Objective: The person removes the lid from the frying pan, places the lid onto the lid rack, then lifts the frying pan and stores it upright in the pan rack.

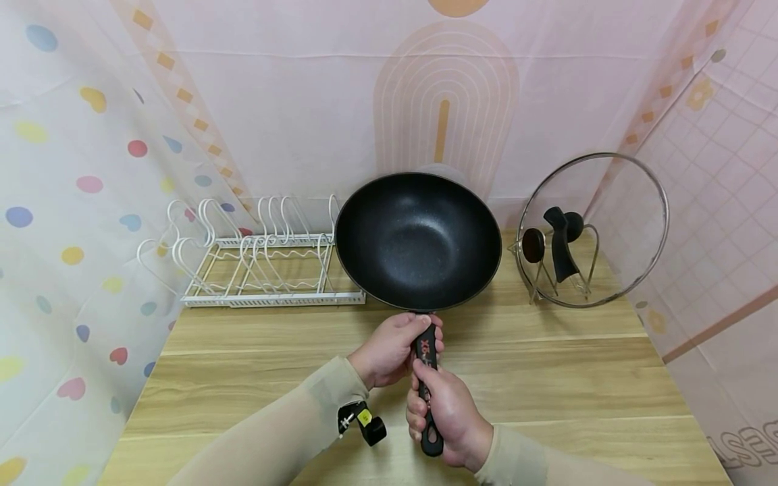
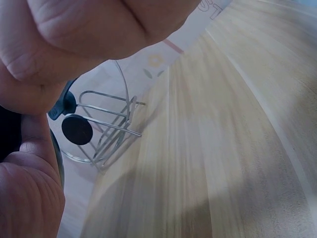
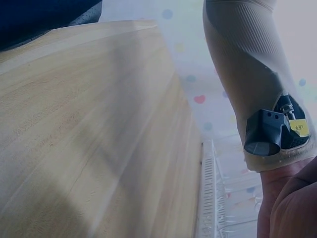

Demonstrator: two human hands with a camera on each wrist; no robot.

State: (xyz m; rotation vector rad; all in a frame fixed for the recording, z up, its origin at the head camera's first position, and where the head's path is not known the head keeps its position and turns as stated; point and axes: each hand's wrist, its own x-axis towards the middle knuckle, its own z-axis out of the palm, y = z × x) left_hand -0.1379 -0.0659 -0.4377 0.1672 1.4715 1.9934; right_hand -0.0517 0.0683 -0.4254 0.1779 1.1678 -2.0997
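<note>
A black wok (image 1: 419,243) is held up over the wooden table in the head view, its bowl tilted so the inside faces me. Its black handle (image 1: 427,351) with red lettering points down toward me. Close to the bowl, my left hand (image 1: 389,347) grips the handle, thumb lying along its top. My right hand (image 1: 452,415) wraps round the handle lower down, near the end with the hanging hole. In the left wrist view the left hand's curled fingers (image 2: 89,34) fill the upper left corner.
At the back left of the table (image 1: 547,378) stands a white wire rack (image 1: 273,297) with upright loops. A glass lid (image 1: 653,256) with a black handle leans upright in a small metal stand (image 1: 583,287) at the back right. Patterned curtains (image 1: 304,101) hang behind and beside the table.
</note>
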